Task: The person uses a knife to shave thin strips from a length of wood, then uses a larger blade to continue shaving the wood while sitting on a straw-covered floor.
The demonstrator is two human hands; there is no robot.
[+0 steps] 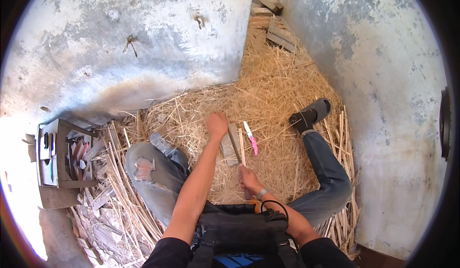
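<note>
My right hand (249, 179) is closed around the handle end of a long, narrow, dark-bladed knife (234, 144). Its blade slants up and left toward my left hand (217, 123), which is a closed fist close to the blade's far end. What that fist holds, if anything, is hidden. Under and beside the blade a flat greyish board (229, 149) lies on the straw. A thin pale strip (242, 143) stands out just right of the blade. Further right lies a small knife (251, 139) with a pink handle and a light blade, touched by neither hand.
Straw and wood shavings (282, 81) cover the floor between my bent legs. Long pale strips (120, 172) are heaped at the left. A small wooden rack (60, 153) stands against the left wall. Wood pieces (280, 37) lie at the back, between two worn walls (373, 86).
</note>
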